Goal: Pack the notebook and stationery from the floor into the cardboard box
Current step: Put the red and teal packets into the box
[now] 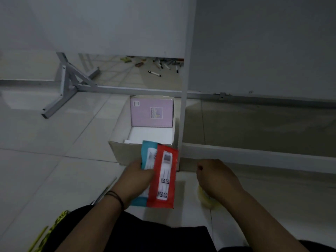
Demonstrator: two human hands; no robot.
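Observation:
An open cardboard box (121, 150) stands on the tiled floor in front of me. A lilac spiral notebook (151, 112) leans upright against its far wall, with white sheets lying on the bottom. My left hand (138, 177) grips two flat stationery packets, a red packet (164, 176) on top of a blue packet (148, 154), just over the box's near edge. My right hand (216, 176) hovers to the right of the box with curled fingers, above a roll of yellowish tape (206, 198) on the floor. Whether it holds anything is hidden.
A white table leg (185, 106) stands right beside the box, with grey metal frame bars (69, 84) behind and to the left. Several markers (154, 73) lie on the floor further back. A thin metal ruler (104, 191) lies left of my forearm.

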